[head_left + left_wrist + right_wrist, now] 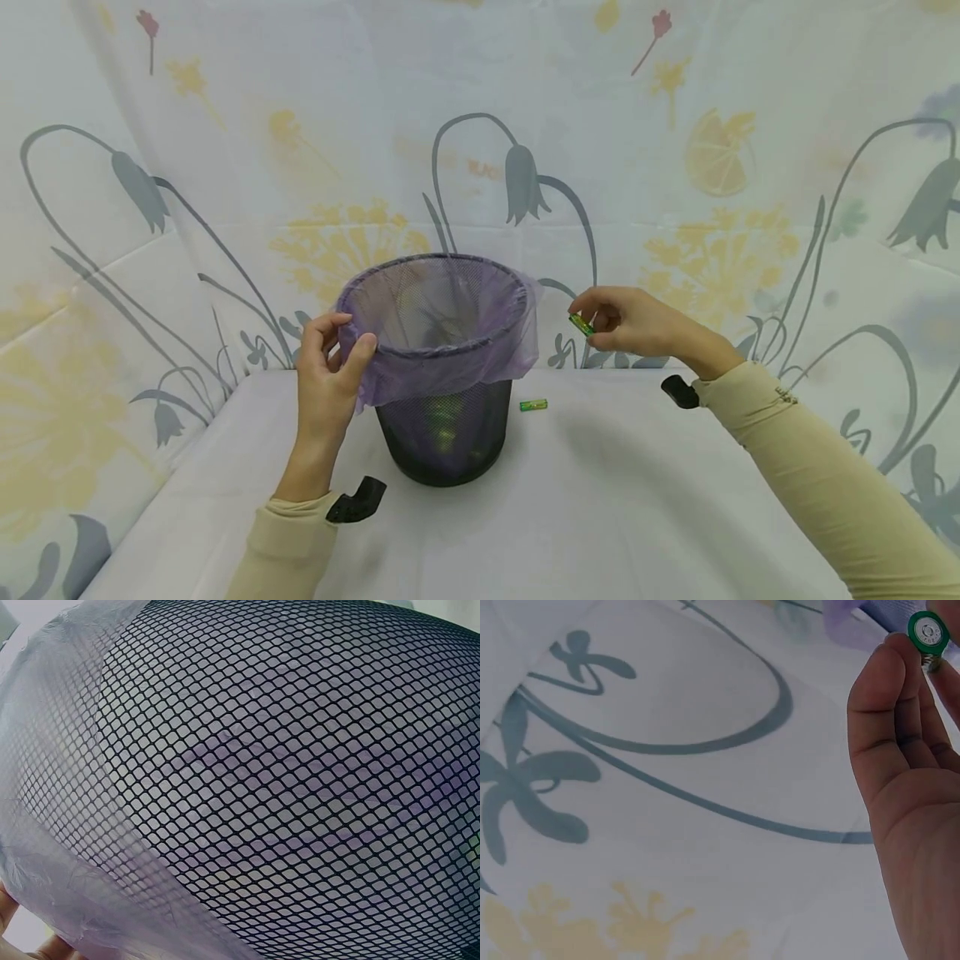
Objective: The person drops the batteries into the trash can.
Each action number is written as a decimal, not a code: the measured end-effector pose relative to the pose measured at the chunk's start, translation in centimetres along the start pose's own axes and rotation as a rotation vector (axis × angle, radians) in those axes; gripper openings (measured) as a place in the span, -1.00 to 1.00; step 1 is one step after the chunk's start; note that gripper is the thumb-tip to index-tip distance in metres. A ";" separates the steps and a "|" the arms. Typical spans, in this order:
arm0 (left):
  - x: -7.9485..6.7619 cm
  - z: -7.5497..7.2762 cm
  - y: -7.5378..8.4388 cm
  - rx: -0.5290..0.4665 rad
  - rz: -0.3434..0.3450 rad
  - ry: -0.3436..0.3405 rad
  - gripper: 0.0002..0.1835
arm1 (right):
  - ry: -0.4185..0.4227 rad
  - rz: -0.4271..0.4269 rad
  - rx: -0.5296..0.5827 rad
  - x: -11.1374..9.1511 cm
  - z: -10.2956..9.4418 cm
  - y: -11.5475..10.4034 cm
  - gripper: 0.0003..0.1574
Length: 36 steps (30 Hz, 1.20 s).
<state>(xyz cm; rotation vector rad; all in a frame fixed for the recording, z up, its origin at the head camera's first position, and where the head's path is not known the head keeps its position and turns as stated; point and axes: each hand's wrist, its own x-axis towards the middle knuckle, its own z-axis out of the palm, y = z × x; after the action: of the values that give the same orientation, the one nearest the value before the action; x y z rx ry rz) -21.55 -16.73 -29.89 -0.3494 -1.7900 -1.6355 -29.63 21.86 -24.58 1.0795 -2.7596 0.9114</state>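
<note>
A black mesh wastebasket (442, 454) stands upright, lined with a purple plastic bag (450, 371) folded over its rim. My left hand (327, 375) holds the bag-covered rim at the left side; in the left wrist view, its fingertips (52, 949) show at the lower left corner beside the bag. Right of the basket and about level with its rim, my right hand (637, 321) pinches a green battery (581, 324) between thumb and fingers. Its flat round end faces the right wrist view. Another green battery (534, 405) lies on the table just right of the basket.
White cloth covers the table (600, 517). Behind it hangs a curtain (615, 208) printed with flowers. Greenish-yellow shapes (444, 421) show through the basket's mesh low down, too blurred to make out. A black device (357, 500) sits at the left wrist, another (680, 392) at the right.
</note>
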 end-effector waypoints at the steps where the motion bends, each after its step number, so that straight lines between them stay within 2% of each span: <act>1: 0.0 0.0 0.0 0.000 0.001 0.000 -0.55 | 0.010 -0.015 -0.013 0.2 -0.4 -0.5 -0.51; 8: 0.0 -0.1 0.0 0.003 -0.004 0.009 -0.56 | 0.054 -0.120 -0.020 3.2 -2.1 -4.7 -0.52; 16: 0.1 -0.1 0.0 -0.007 0.000 0.017 -0.55 | -0.024 -0.196 -0.002 7.1 -1.0 -8.7 -0.50; 25: 0.1 0.1 0.1 0.005 0.007 0.005 -0.55 | -0.083 -0.203 -0.084 9.9 1.4 -10.5 -0.46; 36: 0.1 -0.1 0.1 -0.012 0.014 0.006 -0.55 | -0.157 -0.236 -0.148 12.5 3.9 -11.1 -0.47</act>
<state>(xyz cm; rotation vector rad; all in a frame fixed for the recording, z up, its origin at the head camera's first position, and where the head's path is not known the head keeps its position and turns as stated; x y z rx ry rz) -21.54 -16.83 -29.80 -0.3617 -1.7702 -1.6370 -31.44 5.68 -19.09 1.4648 -2.6857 0.6081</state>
